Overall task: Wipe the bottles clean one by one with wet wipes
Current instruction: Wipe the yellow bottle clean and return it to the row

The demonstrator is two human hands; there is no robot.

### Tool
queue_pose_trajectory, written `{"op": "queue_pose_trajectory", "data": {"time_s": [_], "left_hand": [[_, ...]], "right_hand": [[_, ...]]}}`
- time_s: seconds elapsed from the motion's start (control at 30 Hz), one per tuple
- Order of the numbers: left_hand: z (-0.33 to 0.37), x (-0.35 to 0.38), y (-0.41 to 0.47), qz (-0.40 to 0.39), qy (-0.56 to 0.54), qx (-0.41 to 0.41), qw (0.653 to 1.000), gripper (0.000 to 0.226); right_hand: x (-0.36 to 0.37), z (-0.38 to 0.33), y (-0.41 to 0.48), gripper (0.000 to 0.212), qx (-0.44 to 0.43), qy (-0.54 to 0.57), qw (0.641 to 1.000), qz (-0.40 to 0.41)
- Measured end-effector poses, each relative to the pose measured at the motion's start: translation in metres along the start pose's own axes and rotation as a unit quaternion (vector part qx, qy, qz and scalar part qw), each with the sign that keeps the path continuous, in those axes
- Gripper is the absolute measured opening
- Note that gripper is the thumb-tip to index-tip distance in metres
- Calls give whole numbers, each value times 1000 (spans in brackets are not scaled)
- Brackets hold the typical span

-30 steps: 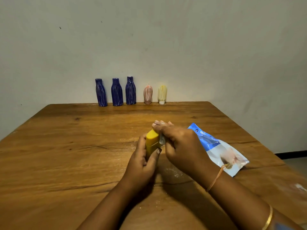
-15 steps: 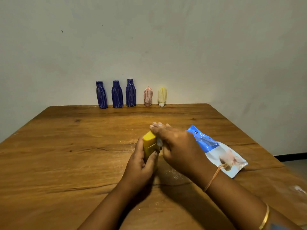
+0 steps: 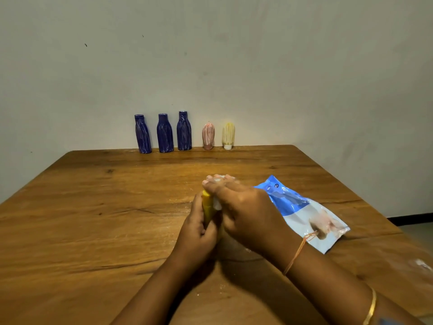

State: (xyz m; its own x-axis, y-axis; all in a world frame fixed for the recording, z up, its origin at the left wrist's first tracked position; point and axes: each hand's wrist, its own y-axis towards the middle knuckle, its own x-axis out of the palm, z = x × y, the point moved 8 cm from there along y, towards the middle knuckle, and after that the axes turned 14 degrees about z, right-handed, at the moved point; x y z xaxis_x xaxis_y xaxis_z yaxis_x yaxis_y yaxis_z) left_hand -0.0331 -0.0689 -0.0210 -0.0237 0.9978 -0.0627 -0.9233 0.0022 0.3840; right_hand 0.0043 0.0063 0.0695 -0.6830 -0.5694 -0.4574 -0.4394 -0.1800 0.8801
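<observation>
1. Table [image 3: 93,219]: wooden, left half bare; wide open room to the left edge and toward the back row.
2. Blue bottles, three [image 3: 165,133]: upright at the back edge against the wall, streaked white, not yet wiped. The leftmost tilts slightly.
3. Left hand [image 3: 199,231]: grip closed around the lower body of the yellow bottle [image 3: 207,206], held upright near mid-table just in front of the person.
4. Wet wipe [image 3: 216,204]: white, pressed on the bottle's right side. Compared with a second ago, the wiping hand sits higher and further over the bottle, covering its top; by my reading the wipe is working the upper part, so this bottle is mid-clean.
5. Pink bottle [image 3: 208,136] and pale yellow bottle [image 3: 228,136]: cap-down at the back edge, streaked, waiting.
6. Right hand [image 3: 243,212]: grip closed, fingers pinning the wipe to the bottle.
7. Wipes pack [image 3: 302,214]: flat, just right of the hands, partly under the right wrist; its far corner nears the table's right edge, little room there.
</observation>
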Motion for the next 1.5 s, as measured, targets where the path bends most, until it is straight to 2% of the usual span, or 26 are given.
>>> {"op": "queue_pose_trajectory", "data": {"time_s": [0.07,0.13,0.33,0.5,0.57,0.7,0.77,0.87,0.97,1.13,1.23,1.33,1.4,1.43,1.5], "left_hand": [[-2,0,0,-6,16,-13,1000,53],[-4,-1,0,-4,27,-16,1000,56],[3,-1,-1,5,-3,4,1000,76],[-2,1,-3,-1,8,-19,1000,48],[-1,1,-4,1,8,-18,1000,50],[4,-2,-4,11,-20,-13,1000,64],[2,-1,-5,7,-28,-23,999,65],[2,0,-6,-2,-20,-23,1000,54],[2,1,-6,-5,-19,-29,999,50],[0,-2,-3,5,-33,-12,999,60],[0,-2,-3,5,-41,-2,999,60],[-1,0,-3,-4,-57,-18,998,54],[-4,0,-3,-1,-81,-47,996,41],[-7,-1,-2,7,-86,-62,994,34],[-21,-10,7,59,-126,-124,982,23]], "right_hand": [[0,13,2,44,47,-3,999,-10],[2,15,3,44,63,-10,998,-16],[5,-20,2,51,-39,-13,999,-14],[-2,14,3,41,56,-34,998,-8],[2,12,3,42,72,-39,997,-12],[8,-22,3,48,-10,-18,1000,-20],[6,-24,3,49,-16,5,1000,-22],[-3,0,5,38,54,-3,998,-13],[-4,17,4,39,109,-32,993,-30],[10,-25,3,43,-23,-17,998,-50],[7,-28,1,42,-51,7,998,-39],[-1,-6,2,40,21,0,1000,-5],[-1,25,1,36,170,22,985,1],[-1,42,-2,36,263,51,963,7],[1,68,-13,37,414,139,898,53]]}}
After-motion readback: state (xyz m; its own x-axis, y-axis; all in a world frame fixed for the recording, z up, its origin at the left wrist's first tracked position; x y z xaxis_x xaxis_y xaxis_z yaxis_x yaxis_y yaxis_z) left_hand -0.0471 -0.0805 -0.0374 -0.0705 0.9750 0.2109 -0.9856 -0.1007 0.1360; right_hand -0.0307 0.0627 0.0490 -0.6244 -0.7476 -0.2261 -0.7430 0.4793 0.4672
